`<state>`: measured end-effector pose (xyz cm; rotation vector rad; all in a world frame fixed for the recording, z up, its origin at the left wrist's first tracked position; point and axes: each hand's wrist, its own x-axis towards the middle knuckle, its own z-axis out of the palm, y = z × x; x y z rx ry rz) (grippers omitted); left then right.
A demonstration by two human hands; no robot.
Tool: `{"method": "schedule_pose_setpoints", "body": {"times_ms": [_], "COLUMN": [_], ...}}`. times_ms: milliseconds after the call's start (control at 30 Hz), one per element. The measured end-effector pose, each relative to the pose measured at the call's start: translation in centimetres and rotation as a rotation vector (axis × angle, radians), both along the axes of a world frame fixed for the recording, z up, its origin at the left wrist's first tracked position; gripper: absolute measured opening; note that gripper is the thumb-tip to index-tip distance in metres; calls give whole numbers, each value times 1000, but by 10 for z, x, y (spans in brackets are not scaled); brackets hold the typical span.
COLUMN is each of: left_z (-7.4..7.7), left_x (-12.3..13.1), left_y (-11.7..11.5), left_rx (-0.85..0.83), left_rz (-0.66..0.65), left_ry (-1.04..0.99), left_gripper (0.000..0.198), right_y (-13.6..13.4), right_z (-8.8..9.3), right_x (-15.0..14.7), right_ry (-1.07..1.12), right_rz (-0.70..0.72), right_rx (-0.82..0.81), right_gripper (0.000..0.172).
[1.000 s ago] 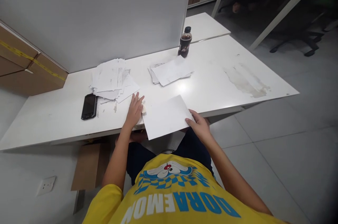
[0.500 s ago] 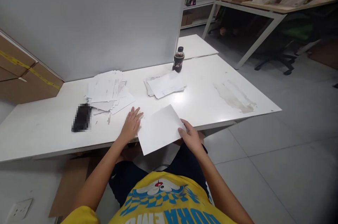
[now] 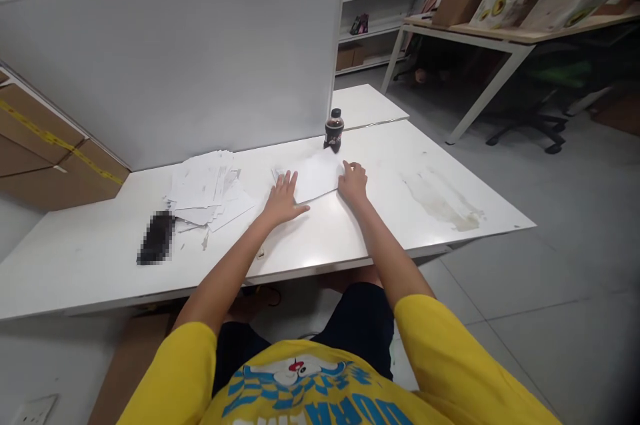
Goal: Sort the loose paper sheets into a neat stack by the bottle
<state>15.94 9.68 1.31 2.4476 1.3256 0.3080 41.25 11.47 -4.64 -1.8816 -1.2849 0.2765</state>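
The sheet (image 3: 319, 175) lies just in front of the bottle (image 3: 334, 133). Left of the bottle and nearer the wearer, the left hand (image 3: 284, 202) spreads its fingers at the sheet's left end; slightly right of the bottle, the right hand (image 3: 354, 182) bends its fingers at the other edge, whether gripping I cannot tell.

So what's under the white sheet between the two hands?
More paper peeks out by the left hand. The sheet hides the rest, so I can't tell how many pieces lie there.
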Motion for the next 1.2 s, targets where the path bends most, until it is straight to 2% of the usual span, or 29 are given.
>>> {"method": "schedule_pose_setpoints", "body": {"times_ms": [100,167,267,367,433,500,567,633,667,733,800,867,967,1033,1100,1200], "left_z": [-19,-26,-26,-23,-20,-16,-10,-3,-1,1,-3,-10,-16,-13,-3,19], "left_x": [16,14,7,6,5,-2,-21,-54,-74,-116,-152,-177,-196,-203,-207,-210], "left_y": [23,26,23,19,20,25,34,44,49,56,56,51,39,33,26,9], "left_rx": [-60,-64,-31,14,34,-14,-73,-18,63,215,187,139,201,237,277,386], "left_rz": [236,308,330,351,339,302,267,293,350,563,736,758,651,645,663,616], "left_ry": [124,113,54,42,43,15,-44,-65,-39,61,128,145,113,60,-32,-222], "left_gripper": [121,115,88,68,61,62,65,64,63,72,78,71,53,46,41,36], "right_y": [5,3,-2,-6,-8,-10,-11,-10,-9,-6,-5,-6,-10,-15,-21,-34], "right_z": [-11,-14,-13,-10,-9,-9,-9,-10,-11,-13,-15,-17,-19,-20,-20,-19], "right_x": [-4,-3,-1,-2,-4,-5,-6,-6,-5,-5,-4,-3,-3,-3,-5,-11], "right_ry": [-118,-144,-144,-120,-126,-153,-171,-159,-148,-132,-127,-118,-84,-65,-61,-49], "right_rz": [-24,19,81,58,32,27,30,23,14,-4,-14,-18,-24,-20,-19,-34], "right_rx": [-88,-77,-37,-27,-36,-51,-58,-51,-43,-25,-13,-6,23,56,111,245], "right_gripper": [57,53,47,44,44,44,44,43,43,43,42,41,41,40,40,39]}}
